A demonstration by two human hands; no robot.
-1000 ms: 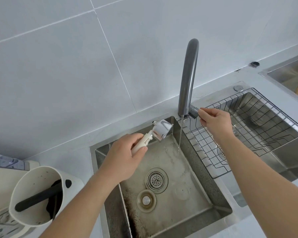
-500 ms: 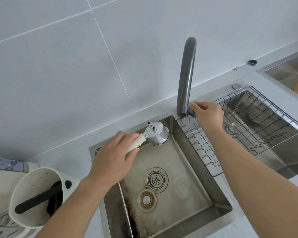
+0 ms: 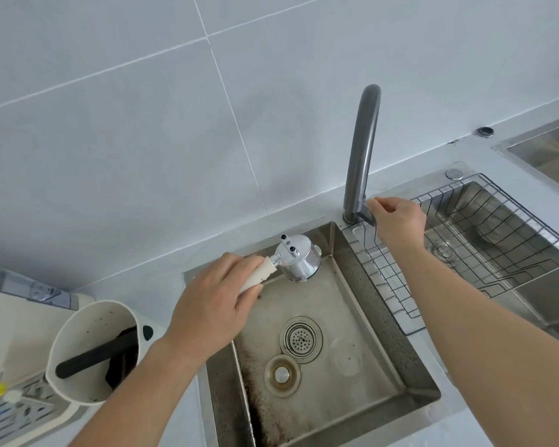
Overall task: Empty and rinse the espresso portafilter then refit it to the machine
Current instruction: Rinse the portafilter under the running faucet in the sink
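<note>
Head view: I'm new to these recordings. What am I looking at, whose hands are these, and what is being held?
One camera worn on the person's head looks down at a steel kitchen sink. The left hand has its grip closed on the cream handle of a shiny metal espresso portafilter, held over the basin. The right hand pinches the lever at the foot of the tall grey tap; no water shows. A wire rack sits in the right basin. A cream knock-out tub with a black bar stands at left.
</note>
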